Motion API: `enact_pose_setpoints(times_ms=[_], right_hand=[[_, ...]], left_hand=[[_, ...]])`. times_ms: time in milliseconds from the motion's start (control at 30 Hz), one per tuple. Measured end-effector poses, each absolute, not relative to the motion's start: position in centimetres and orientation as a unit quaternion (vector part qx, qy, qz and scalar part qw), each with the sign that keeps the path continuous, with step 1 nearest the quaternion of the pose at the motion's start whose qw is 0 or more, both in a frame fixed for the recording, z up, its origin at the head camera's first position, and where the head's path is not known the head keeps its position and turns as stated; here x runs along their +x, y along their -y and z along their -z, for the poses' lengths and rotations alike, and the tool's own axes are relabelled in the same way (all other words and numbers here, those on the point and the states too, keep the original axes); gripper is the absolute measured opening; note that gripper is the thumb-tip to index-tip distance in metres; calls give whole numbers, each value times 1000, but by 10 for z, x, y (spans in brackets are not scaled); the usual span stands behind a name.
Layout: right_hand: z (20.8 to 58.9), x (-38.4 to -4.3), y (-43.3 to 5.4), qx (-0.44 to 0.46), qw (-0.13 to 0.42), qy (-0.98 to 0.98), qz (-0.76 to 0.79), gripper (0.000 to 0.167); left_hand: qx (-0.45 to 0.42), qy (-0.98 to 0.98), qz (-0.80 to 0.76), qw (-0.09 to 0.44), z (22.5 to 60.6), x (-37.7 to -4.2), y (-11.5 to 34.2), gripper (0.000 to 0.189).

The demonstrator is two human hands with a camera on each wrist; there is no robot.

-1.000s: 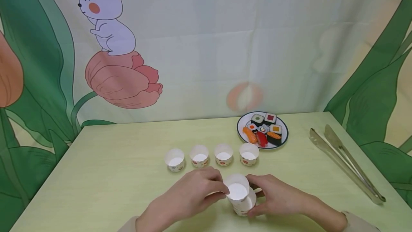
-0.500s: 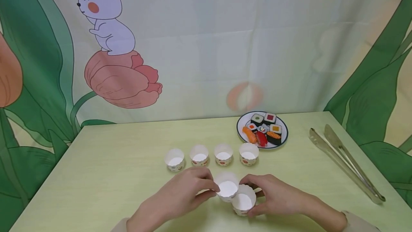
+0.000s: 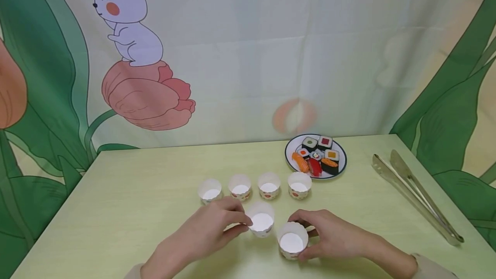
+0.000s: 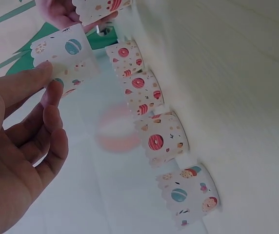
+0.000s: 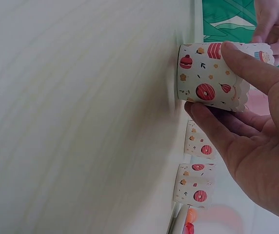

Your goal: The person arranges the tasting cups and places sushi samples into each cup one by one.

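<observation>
The left-hand cup (image 3: 261, 219) is pinched near its scalloped rim between the thumb and index finger of the left hand (image 3: 216, 224); the remaining fingers are loosely bent and clear of the wall. This cup is held mouth up, raised off the table (image 3: 128, 193), with its white interior exposed. The right-hand cup (image 3: 293, 241) is gripped by the right hand (image 3: 334, 232), the thumb being set on one side of the wall and the fingertips on the opposite side, near the base. Whether its base is in contact with the table cannot be determined. The two held cups are positioned near each other, the left-hand one slightly farther forward.

Both held cups are formed of thin, matt, paper-like material, tapered to a flat round base. The outer walls are printed: blue striped rounds are shown on the left-hand cup, red doughnuts and small leaves on the right-hand one.

Beyond the hands, four cups (image 3: 269, 185) of the same shape are stood upright in a row. The leftmost is partly covered by the left hand in the head view.

Behind the right end of the row, a round white plate (image 3: 291, 153) with a dark-edged rim is placed, loaded with sushi pieces (image 3: 315, 167). At far right, long metal tongs (image 3: 416, 204) are laid with the arms spread. A pale printed cloth (image 3: 232, 55) is hung behind the table.
</observation>
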State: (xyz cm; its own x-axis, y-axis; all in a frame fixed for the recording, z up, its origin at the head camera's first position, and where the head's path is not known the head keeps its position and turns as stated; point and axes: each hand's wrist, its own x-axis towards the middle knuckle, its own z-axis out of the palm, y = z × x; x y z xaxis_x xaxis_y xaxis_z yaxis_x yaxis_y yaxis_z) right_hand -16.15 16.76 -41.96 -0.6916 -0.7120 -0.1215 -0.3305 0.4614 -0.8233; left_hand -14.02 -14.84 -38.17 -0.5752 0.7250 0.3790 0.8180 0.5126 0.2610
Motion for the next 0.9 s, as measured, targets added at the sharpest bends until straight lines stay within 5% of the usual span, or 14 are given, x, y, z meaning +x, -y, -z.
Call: enact_pose_setpoints(times_ms=[900], right_hand=[[420, -160, -169, -328, 226, -814, 423, 56]], left_hand=[[-392, 897, 197, 66, 394, -144, 178, 10]])
